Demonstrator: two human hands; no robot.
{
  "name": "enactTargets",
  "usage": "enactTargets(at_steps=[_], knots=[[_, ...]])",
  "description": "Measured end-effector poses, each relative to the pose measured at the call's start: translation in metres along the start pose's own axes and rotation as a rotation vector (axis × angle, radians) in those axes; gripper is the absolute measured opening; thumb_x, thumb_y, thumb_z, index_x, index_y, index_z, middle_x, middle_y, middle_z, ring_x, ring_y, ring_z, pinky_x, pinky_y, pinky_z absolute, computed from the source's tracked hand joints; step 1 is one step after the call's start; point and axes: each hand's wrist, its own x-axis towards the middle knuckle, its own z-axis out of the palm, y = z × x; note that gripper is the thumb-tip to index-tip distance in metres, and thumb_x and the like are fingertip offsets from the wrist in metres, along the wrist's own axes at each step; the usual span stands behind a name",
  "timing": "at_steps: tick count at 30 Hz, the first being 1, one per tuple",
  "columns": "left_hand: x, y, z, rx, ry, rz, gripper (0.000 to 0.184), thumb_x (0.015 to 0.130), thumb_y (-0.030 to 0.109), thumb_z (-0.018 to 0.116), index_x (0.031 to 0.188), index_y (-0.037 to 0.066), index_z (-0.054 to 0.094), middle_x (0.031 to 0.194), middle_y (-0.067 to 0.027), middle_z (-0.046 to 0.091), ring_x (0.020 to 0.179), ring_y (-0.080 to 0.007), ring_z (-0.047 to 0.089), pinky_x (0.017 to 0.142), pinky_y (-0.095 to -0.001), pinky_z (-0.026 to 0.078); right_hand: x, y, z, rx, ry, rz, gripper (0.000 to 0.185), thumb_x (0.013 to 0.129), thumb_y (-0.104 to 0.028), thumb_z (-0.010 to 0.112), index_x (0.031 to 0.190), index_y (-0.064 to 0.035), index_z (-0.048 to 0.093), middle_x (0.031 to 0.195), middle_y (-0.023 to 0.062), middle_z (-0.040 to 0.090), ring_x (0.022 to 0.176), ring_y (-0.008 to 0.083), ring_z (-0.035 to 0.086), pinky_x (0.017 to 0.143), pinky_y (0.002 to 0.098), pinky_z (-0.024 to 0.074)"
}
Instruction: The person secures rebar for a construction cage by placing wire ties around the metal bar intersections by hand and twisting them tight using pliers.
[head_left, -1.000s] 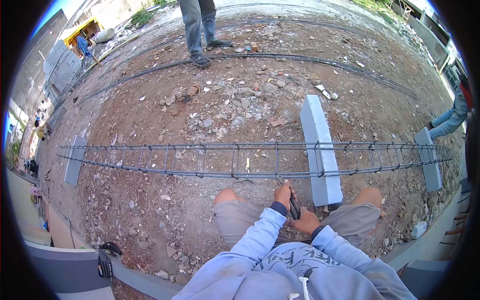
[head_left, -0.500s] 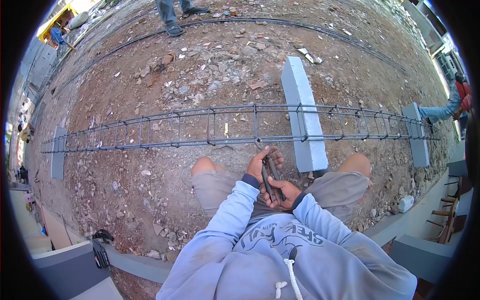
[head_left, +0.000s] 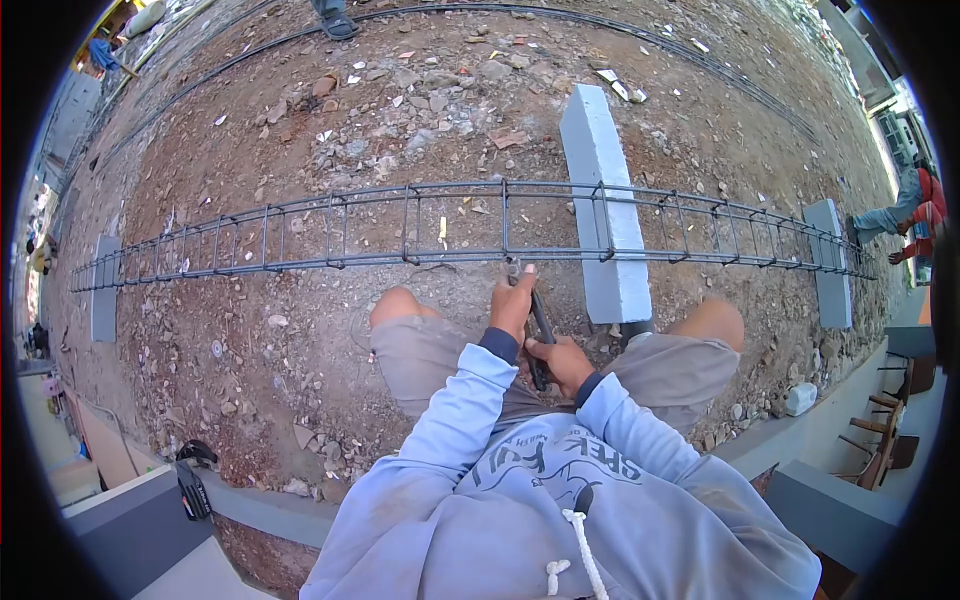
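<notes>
A long cage of dark steel bars with square stirrups (head_left: 440, 259) runs left to right in front of me, raised on pale blocks. My left hand (head_left: 511, 308) is closed around the upper part of dark long-handled pincers (head_left: 542, 316), just below the cage's near bar. At the pincers' head, close to a stirrup joint, the exact contact with the bar is too small to make out. Lower down, my right hand (head_left: 566, 364) grips the pincers' handles. Its fingers are partly hidden behind them.
A pale blue block (head_left: 597, 140) passes under the cage right of my hands; further blocks (head_left: 104, 300) (head_left: 832, 270) support its ends. Rubble covers the ground. Long bars (head_left: 560, 12) lie farther off. A person in red (head_left: 925, 200) bends at the right end, and another person's foot (head_left: 338, 25) shows at top.
The pincers and my left hand have come up against the near bar, with the left fingers now closed over the tool. My view has tilted slightly downward. The person at right bends lower.
</notes>
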Motion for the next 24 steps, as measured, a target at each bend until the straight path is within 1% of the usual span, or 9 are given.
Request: enactTargets(at_steps=[2,5,10,11,14,15,16,18,24], knots=[[-0.001,0.009,-0.021,-0.113,-0.021,-0.003,0.042,0.087,0.042,0.055,0.099,0.002,0.056,0.079,-0.0051,0.057,0.075,-0.0137,0.054,0.065,-0.0304,0.038,0.001,-0.005,-0.024,0.312,-0.353,0.121,0.02,0.09,-0.019,0.055,0.097,-0.0008,0.057,0.083,0.0113,0.063,0.071,0.0197,0.062,0.061,0.0325,0.0509],[0.017,0.003,-0.054,-0.217,0.105,-0.014,0.038,0.088,0.039,0.054,0.106,0.006,0.057,0.089,-0.0028,0.06,0.082,-0.0125,0.055,0.07,-0.033,0.038,-0.019,-0.026,-0.019,0.027,-0.081,0.072,0.025,0.09,-0.018,0.055,0.109,-0.0007,0.054,0.085,0.011,0.063,0.073,0.0193,0.062,0.065,0.0306,0.0504],[0.041,-0.042,-0.087,-0.105,0.235,-0.082,0.034,0.086,0.034,0.057,0.107,0.006,0.058,0.092,-0.0015,0.062,0.079,-0.0109,0.056,0.068,-0.032,0.039,-0.039,-0.03,-0.023,0.038,-0.046,-0.02,0.041,0.089,-0.019,0.056,0.125,-0.0016,0.049,0.094,0.0108,0.063,0.082,0.0181,0.061,0.074,0.0308,0.0479],[0.045,-0.052,-0.082,-0.065,0.268,-0.073,0.03,0.084,0.029,0.059,0.102,0.005,0.06,0.084,-0.0016,0.062,0.072,-0.0118,0.056,0.063,-0.0315,0.041,-0.037,-0.032,-0.025,0.047,-0.049,-0.043,0.045,0.088,-0.019,0.057,0.128,-0.0016,0.047,0.097,0.011,0.063,0.084,0.0181,0.061,0.075,0.0308,0.0472],[0.069,-0.108,-0.072,0.254,0.323,-0.001,0.03,0.08,0.027,0.062,0.093,0.0,0.064,0.085,-0.0123,0.066,0.078,-0.0248,0.062,0.072,-0.0339,0.047,-0.014,-0.04,-0.047,-0.341,0.245,-0.337,0.052,0.083,-0.019,0.062,0.13,-0.0024,0.046,0.103,0.0158,0.061,0.086,0.0258,0.061,0.075,0.0344,0.0465],[0.056,-0.09,-0.061,0.434,0.313,0.023,0.03,0.078,0.027,0.064,0.095,0.002,0.065,0.092,-0.0174,0.067,0.085,-0.0321,0.063,0.077,-0.0375,0.047,-0.008,-0.049,-0.052,-0.584,0.456,-0.518,0.055,0.081,-0.019,0.064,0.13,-0.0039,0.046,0.1,0.0174,0.06,0.084,0.0297,0.06,0.075,0.0363,0.0458],[0.058,-0.091,-0.054,0.504,0.295,-0.003,0.032,0.078,0.028,0.064,0.096,0.002,0.064,0.093,-0.0174,0.066,0.087,-0.0328,0.063,0.078,-0.0382,0.047,-0.004,-0.062,-0.056,-0.834,0.669,-0.695,0.058,0.078,-0.019,0.065,0.131,-0.0053,0.046,0.096,0.019,0.058,0.083,0.0337,0.059,0.075,0.0383,0.0451],[0.065,-0.095,-0.043,0.646,0.263,-0.058,0.034,0.078,0.031,0.064,0.098,0.003,0.064,0.096,-0.0174,0.065,0.089,-0.0341,0.062,0.08,-0.0396,0.047,-0.004,-0.092,-0.059,-1.065,0.939,-0.667,0.059,0.077,-0.02,0.067,0.131,-0.0083,0.046,0.09,0.0201,0.053,0.083,0.0379,0.054,0.075,0.0426,0.0438],[0.104,-0.11,-0.022,0.829,0.214,-0.002,0.04,0.08,0.034,0.062,0.107,0.004,0.06,0.112,-0.0177,0.057,0.105,-0.0346,0.054,0.088,-0.0434,0.044,0.029,-0.109,-0.105,-1.209,1.142,-0.757,0.064,0.078,-0.022,0.067,0.136,-0.0114,0.041,0.097,0.0195,0.048,0.091,0.0353,0.049,0.078,0.0437,0.0415]])
